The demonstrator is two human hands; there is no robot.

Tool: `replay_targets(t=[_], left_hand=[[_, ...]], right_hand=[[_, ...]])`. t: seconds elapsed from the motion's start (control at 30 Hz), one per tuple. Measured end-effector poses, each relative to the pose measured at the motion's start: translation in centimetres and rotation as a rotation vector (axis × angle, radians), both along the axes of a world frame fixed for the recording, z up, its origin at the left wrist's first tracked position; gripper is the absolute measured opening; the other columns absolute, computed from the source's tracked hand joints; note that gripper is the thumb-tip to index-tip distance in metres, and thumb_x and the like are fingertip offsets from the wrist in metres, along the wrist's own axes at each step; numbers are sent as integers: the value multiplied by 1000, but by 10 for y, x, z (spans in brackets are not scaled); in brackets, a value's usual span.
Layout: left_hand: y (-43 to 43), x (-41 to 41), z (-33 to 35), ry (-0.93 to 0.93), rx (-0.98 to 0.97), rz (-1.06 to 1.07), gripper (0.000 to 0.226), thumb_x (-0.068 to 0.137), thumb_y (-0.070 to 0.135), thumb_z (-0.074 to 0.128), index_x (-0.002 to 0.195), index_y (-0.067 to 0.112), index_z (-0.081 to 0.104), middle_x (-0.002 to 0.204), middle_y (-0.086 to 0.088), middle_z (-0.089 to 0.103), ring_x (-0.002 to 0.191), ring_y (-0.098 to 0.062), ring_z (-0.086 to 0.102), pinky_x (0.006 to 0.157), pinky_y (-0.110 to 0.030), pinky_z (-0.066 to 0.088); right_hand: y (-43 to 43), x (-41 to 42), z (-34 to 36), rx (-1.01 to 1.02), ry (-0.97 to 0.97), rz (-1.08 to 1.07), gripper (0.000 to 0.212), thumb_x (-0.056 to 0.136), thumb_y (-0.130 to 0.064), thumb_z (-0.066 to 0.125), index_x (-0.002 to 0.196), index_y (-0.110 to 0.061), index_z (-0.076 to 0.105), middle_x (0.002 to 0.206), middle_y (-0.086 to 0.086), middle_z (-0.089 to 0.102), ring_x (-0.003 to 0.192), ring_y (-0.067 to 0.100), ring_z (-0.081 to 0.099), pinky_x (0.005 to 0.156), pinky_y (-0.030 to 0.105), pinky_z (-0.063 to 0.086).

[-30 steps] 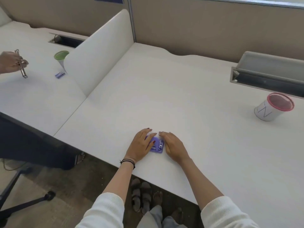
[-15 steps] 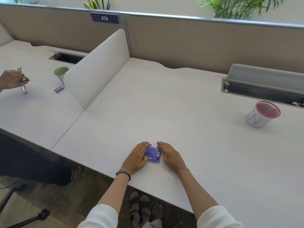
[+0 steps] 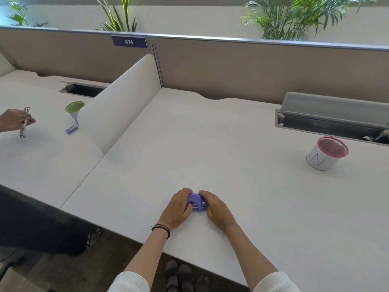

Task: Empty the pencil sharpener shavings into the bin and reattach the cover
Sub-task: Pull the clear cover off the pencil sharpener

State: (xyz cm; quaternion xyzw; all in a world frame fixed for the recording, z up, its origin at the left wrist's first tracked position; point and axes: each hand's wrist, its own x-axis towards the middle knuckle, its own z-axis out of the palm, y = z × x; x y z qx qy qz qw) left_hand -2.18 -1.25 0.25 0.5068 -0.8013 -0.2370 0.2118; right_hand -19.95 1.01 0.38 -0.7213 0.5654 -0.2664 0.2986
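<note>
A small purple pencil sharpener rests on the white desk near its front edge. My left hand grips its left side, fingers curled over it. My right hand holds its right side. Between them the metal blade part shows on top. A white bin with a red rim stands at the far right of the desk, well away from both hands. Whether the cover is on or off cannot be told.
A white divider panel separates this desk from the left one. There another person's hand holds a metal tool, beside a green-rimmed cup and a small purple item. An open cable tray runs behind the bin.
The camera has tilted up, so the plants and partition top now show. My fingers have closed more tightly around the sharpener, which stays at the same spot on the desk.
</note>
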Motion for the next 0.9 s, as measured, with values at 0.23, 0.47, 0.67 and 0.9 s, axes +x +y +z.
replay_targets(t=[0.23,0.47,0.67,0.9], left_hand=[[-15,-29,13,223,161,118,25,84,16,39,108,16,45,103,0,51,90,-16,51,77,-18,39],[-36,-89,50,770,502,287,11,92,17,42,100,20,50,104,0,56,86,-11,57,69,-16,43],[-59,-145,80,1161,876,291,36,98,24,30,109,6,59,89,-8,70,78,-20,68,68,-28,55],[-70,-196,99,1233,1100,213,42,99,31,27,102,3,59,83,-12,65,70,-22,64,63,-32,56]], right_hand=[[-23,-22,12,-98,-20,-59,41,85,12,42,122,-3,53,122,10,60,110,22,57,94,19,39],[-56,-52,49,-150,-277,-287,35,83,15,48,111,-3,62,109,9,67,95,16,62,80,4,44],[-78,-93,93,-178,-432,-445,14,86,-1,60,96,-6,70,92,6,71,78,0,64,71,7,48],[-89,-147,125,-19,-446,-585,11,82,-4,66,91,-1,71,87,13,72,78,19,66,65,18,51]])
